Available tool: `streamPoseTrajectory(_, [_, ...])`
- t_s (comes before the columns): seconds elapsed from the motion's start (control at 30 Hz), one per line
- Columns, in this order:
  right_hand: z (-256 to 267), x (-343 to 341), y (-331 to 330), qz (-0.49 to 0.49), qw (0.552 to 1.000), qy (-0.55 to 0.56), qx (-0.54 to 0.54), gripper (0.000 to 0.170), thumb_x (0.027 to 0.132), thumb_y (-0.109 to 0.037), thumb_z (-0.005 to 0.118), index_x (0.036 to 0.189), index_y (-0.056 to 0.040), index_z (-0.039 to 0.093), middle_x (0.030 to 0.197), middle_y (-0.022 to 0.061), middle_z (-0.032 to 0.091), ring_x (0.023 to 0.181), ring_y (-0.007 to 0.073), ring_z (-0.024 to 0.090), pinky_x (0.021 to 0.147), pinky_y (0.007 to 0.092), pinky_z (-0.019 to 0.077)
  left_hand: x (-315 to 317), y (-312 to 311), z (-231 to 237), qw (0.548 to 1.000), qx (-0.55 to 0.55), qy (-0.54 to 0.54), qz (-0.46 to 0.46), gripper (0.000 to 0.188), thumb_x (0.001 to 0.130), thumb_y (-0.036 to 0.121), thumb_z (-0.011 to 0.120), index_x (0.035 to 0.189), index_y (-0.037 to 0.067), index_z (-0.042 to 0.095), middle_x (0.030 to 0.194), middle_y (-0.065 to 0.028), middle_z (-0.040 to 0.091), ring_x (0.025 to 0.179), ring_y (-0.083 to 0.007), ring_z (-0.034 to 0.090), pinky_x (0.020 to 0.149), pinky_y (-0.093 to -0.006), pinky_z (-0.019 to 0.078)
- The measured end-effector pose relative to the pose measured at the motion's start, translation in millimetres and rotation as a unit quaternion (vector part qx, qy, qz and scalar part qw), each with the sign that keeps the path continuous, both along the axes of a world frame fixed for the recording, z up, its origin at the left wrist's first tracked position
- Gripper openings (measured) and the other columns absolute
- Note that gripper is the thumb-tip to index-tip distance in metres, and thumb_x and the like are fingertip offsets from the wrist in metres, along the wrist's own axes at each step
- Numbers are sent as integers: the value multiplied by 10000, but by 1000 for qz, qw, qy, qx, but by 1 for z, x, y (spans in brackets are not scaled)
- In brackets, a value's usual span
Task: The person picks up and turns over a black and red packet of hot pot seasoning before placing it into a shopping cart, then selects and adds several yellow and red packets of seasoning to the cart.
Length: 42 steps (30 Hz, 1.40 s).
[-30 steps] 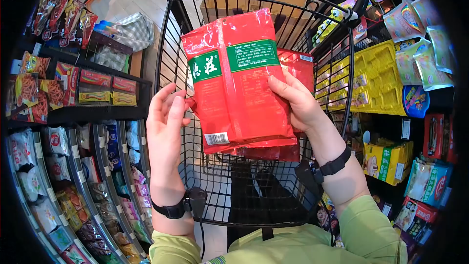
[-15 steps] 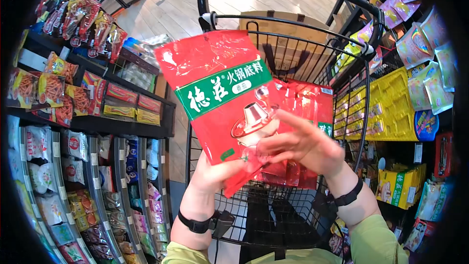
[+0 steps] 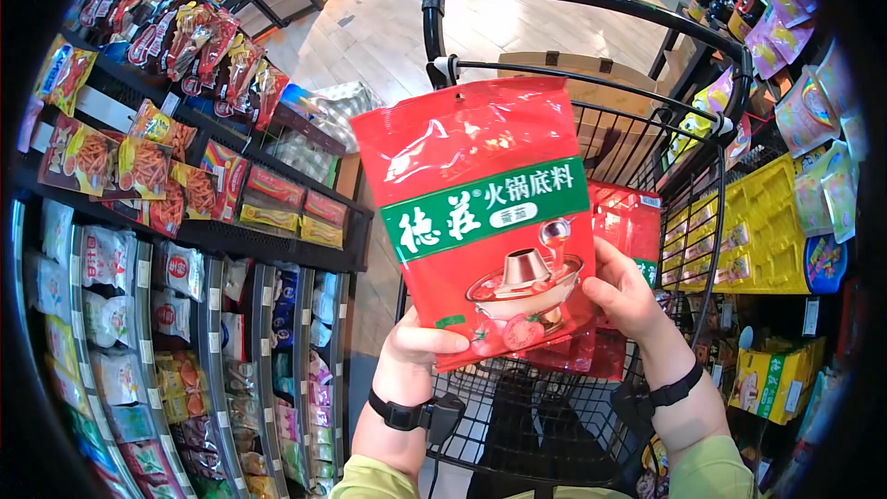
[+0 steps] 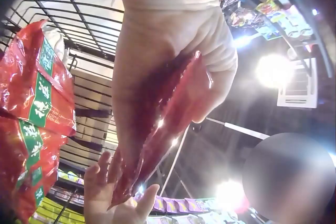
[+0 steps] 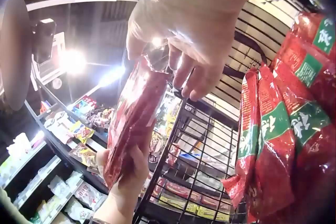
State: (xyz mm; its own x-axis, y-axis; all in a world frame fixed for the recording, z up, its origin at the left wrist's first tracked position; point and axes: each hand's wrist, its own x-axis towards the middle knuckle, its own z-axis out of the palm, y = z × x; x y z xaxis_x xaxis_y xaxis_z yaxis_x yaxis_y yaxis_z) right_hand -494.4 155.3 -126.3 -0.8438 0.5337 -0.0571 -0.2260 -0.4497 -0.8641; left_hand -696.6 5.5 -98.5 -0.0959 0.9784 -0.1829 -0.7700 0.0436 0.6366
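Note:
A red hot pot soup base packet (image 3: 490, 212) with a green band, a pictured pot and tomatoes is held up over the shopping cart, front face toward the head camera. My left hand (image 3: 418, 340) grips its lower left corner, thumb across the front and fingers behind. At the packet's right edge is my right hand (image 3: 630, 300), its thumb at the front side and fingers spread behind. In the right wrist view, the right hand (image 5: 184, 35) has the packet's edge (image 5: 152, 74) between its parted thumb and fingers. More red packets (image 5: 273, 145) lie in the cart.
The black wire cart (image 3: 517, 457) stands in front of me, a cardboard box (image 3: 601, 120) beyond its far side. Shelves of bagged snacks (image 3: 180, 268) line the left. Yellow trays (image 3: 739, 231) and yellow packets (image 3: 776, 379) hang or stand on the right.
The packet has turned from its back to its front face and straightened up. My left hand has taken its lower left corner; my right hand let go, swept across, and came to the right edge.

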Motion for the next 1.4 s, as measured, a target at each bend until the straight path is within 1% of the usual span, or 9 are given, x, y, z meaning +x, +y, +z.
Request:
streamPoseTrajectory(0.47, [0,-4,0,10,999,-16,-27,450,916,-108,535,1319,35,393,1262,108,529,1140,170,522,964,320,419,-4,-7,-14,999,5,-43,-32,933,521,-4,653,1383,-30,298,1361,-175,433,1264,-315,414,1067,-407,304])
streamPoseTrajectory(0.63, [1,-3,0,3,1000,-18,-20,421,920,-130,535,1291,37,428,1223,102,555,1106,157,536,944,307,427,-9,-2,-16,988,17,-140,-53,898,543,17,615,1379,-41,295,1360,-188,429,1267,-332,406,1067,-418,311])
streamPoseTrajectory(0.7, [1,-1,2,-4,999,-27,-40,394,926,-155,531,1261,40,461,1175,93,581,1063,145,552,920,294,435,-7,2,-15,989,55,-126,-59,804,646,85,619,1374,-43,303,1362,-181,431,1260,-315,422,1053,-421,339])
streamPoseTrajectory(0.8, [0,3,8,-15,999,-48,-13,387,928,-174,533,1245,42,478,1144,86,596,1035,136,561,901,279,440,-12,0,-20,998,-37,-56,4,610,844,256,592,1339,-23,371,1333,-149,472,1208,-248,488,1010,-398,404])
streamPoseTrajectory(1.0, [1,0,6,-40,996,-69,35,405,946,-157,496,1291,47,438,1215,92,558,1090,130,529,914,284,431,-7,7,-19,992,-89,41,77,514,888,214,536,1321,-20,388,1297,-154,503,1172,-253,517,996,-406,419])
streamPoseTrajectory(1.1, [-1,-3,10,-182,979,-54,79,554,933,-305,529,1353,13,358,1287,108,462,1112,164,517,931,304,429,3,7,-19,989,-42,61,128,535,902,254,512,1345,-6,359,1318,-149,486,1187,-273,505,1004,-431,410])
streamPoseTrajectory(1.17, [-12,3,8,-176,981,-70,35,689,895,-385,567,1398,-21,270,1242,98,440,1072,203,537,924,323,441,14,9,-13,985,2,12,170,533,915,264,490,1364,19,340,1344,-123,466,1211,-268,484,1011,-440,400])
streamPoseTrajectory(1.23, [-6,-1,3,-71,995,-55,-36,768,870,-396,602,1420,-41,200,1179,84,442,1041,219,543,908,341,455,22,12,-11,985,6,29,169,535,919,270,481,1376,37,326,1367,-106,443,1234,-262,460,1031,-451,374])
streamPoseTrajectory(1.4, [1,-11,-4,0,1000,6,-18,765,828,-117,678,1414,-18,196,1373,113,396,1243,193,421,1027,360,353,37,8,-17,986,-3,51,157,571,866,191,550,1372,40,332,1370,-103,433,1258,-267,428,1062,-465,326])
